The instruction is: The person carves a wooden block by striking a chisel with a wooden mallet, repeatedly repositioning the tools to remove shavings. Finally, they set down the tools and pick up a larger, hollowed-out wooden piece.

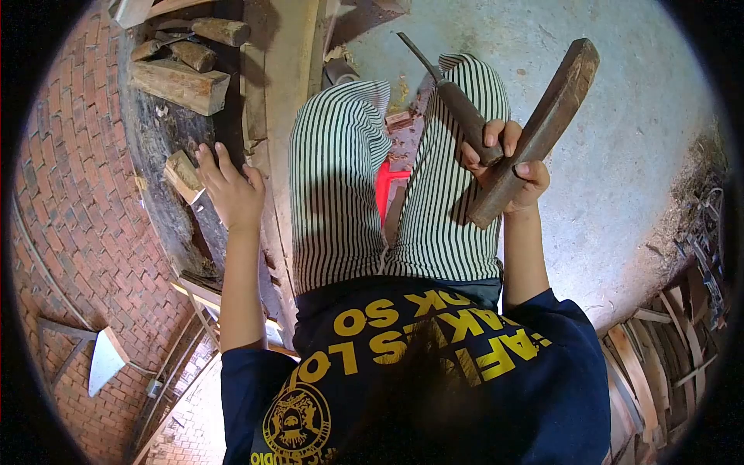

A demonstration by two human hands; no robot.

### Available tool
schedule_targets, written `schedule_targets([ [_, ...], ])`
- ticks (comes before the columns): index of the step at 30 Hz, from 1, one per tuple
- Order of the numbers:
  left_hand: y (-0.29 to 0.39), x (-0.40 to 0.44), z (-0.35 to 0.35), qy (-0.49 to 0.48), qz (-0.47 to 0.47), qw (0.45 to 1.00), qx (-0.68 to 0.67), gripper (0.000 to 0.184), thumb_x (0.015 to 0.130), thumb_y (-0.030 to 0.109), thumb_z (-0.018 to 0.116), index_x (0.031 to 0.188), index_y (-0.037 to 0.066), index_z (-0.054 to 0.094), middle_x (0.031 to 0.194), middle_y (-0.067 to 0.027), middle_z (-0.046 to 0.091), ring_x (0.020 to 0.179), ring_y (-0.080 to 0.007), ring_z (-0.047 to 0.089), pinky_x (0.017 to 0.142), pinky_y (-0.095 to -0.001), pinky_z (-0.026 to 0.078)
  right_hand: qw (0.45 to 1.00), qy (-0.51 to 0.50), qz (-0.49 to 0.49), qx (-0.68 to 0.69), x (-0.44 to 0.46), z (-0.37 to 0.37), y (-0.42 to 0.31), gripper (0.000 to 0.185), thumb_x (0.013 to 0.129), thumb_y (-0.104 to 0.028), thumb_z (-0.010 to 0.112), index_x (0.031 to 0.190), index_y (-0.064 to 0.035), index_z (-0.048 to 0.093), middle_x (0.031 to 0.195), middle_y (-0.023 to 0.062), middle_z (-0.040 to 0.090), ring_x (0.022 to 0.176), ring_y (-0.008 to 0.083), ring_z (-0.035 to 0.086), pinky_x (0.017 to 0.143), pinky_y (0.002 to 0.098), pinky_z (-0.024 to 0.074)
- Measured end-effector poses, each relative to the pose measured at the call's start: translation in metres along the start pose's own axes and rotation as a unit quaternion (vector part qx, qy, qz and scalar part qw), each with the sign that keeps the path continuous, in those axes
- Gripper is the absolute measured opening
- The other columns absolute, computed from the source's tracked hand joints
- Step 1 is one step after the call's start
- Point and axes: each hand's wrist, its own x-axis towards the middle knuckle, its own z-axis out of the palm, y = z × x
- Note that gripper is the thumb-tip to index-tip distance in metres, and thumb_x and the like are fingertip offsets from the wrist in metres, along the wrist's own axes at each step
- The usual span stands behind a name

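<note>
And there were both tools, bunched in your right hand [504, 159]! Its fingers curled round the butt of the chisel [463, 108], while the thumb pinned the wooden bar [554, 97] near its lower end, the two crossing in one grip. That bar looked solid and stiff, probably the heavier of the pair, and with most of its length out beyond the fist it would likely have felt top-heavy; its narrower lower end seemed the place to hold it. The chisel's round handle looked smooth enough to roll, so a full wrap midway along seemed surest, well clear of the thin steel.

Over on the other side, your left hand [232, 194] was open, fingers spread, right by the small block [182, 178] on the bench [151, 139]; contact was hard to tell. That block looked light, rigid and easily shifted, best taken by its long sides.
</note>
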Motion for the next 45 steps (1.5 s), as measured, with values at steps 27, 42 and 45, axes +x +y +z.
schedule_targets([
  [27,0.233,-0.084,0.360,-0.568,-0.331,0.570,-0.492,0.033,0.079,0.026,0.063,0.098,-0.001,0.059,0.074,-0.0098,0.058,0.071,-0.0277,0.060,0.066,-0.0366,0.049,0.979,0.094,-0.177,-0.042,0.011,-0.008,0.007,0.029,0.065,-0.030,0.064,0.081,-0.0109,0.049,0.086,0.0061,0.049,0.070,0.0210,0.045,0.063,0.0318,0.0358],
  [42,0.263,-0.084,0.426,-0.481,-0.688,0.185,-0.511,0.079,0.086,0.047,0.059,0.143,0.016,0.014,0.140,-0.0197,0.016,0.125,-0.0406,0.029,0.091,-0.0623,0.041,0.956,0.191,-0.217,0.043,0.019,-0.007,0.006,0.032,0.071,-0.033,0.062,0.090,-0.0116,0.048,0.087,0.0072,0.050,0.075,0.0256,0.050,0.063,0.0364,0.0415],
  [45,0.274,-0.100,0.446,-0.414,-0.726,0.114,-0.537,0.078,0.088,0.053,0.053,0.144,0.019,0.012,0.141,-0.0221,0.013,0.126,-0.0459,0.025,0.094,-0.0643,0.037,0.953,0.263,-0.135,0.071,0.036,0.008,-0.006,0.030,0.071,-0.028,0.060,0.089,-0.0067,0.051,0.084,0.0119,0.053,0.076,0.0242,0.051,0.070,0.0390,0.0421],
])
